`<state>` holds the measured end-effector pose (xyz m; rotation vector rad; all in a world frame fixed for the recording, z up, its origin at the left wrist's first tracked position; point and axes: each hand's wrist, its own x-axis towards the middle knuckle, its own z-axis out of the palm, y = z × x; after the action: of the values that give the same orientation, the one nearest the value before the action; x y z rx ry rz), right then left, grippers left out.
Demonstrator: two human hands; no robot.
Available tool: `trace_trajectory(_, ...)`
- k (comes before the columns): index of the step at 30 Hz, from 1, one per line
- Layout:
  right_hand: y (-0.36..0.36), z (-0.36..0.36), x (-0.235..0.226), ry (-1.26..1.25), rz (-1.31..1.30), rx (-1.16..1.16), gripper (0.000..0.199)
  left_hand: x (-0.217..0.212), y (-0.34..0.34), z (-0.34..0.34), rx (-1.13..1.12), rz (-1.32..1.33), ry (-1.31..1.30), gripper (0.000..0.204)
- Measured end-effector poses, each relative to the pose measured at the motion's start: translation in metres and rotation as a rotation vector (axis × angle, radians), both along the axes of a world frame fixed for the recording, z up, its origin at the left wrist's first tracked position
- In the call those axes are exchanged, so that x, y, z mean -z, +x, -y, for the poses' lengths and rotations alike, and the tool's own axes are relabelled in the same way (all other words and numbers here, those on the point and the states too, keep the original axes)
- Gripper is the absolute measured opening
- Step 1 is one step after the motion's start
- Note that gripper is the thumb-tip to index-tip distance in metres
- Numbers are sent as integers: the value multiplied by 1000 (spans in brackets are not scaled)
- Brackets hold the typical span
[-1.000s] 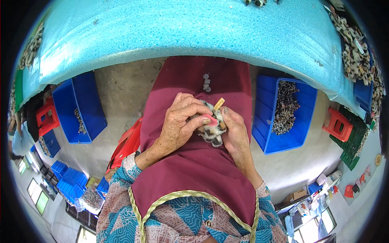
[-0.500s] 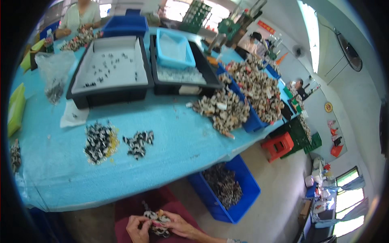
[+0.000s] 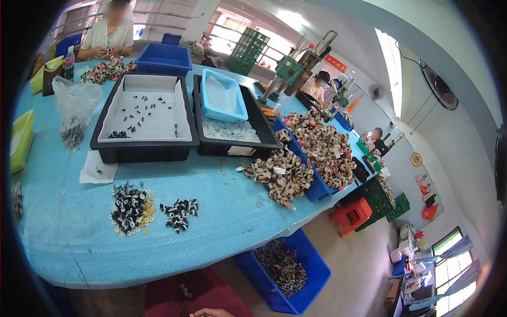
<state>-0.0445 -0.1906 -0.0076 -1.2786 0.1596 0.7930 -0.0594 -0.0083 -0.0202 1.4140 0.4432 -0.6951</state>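
At the lower edge only the top of my right hand (image 3: pixel 214 313) shows, over the dark red cloth (image 3: pixel 198 293) on my lap. Its fingers and anything in them are cut off. My left hand is out of view. A few small pale pieces (image 3: pixel 185 290) lie on the cloth. On the table ahead sits a heap of small black-and-white plastic parts (image 3: pixel 128 208), with yellow rings (image 3: pixel 149 207) along its right side. A smaller heap of such parts (image 3: pixel 179 214) lies to its right.
Behind the heaps stand a black tray (image 3: pixel 145 154) with scattered black pegs and another black tray (image 3: pixel 269 138) holding a light blue basket (image 3: pixel 224 117). Spotted plush pieces (image 3: pixel 280 177) pile up beside a full blue bin (image 3: pixel 319 187). A blue floor bin (image 3: pixel 317 280) stands right. Co-workers sit farther off.
The view has tilted up, so the table sits lower in the picture. Both hands, earlier closed on a spotted plush piece, have dropped mostly below the lower edge, and the piece is out of sight.
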Motion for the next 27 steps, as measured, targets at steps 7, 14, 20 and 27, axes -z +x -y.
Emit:
trace_trajectory(7, 6, 1, 0, -120, 149, -16, 25, 34, -9, 10, 157, 254, 210, 22)
trace_trajectory(14, -6, 10, 25, -138, 325, -72, 23, 19, 14, 6, 121, 51, -117, 27)
trace_trajectory(20, -1, 12, 13, -396, 640, -151, 12, 26, 0, 13, 1, 150, -187, 24)
trace_trajectory(27, 4, 6, 33, -376, 532, 51, 13, 17, 20, 29, 25, 682, 323, 29)
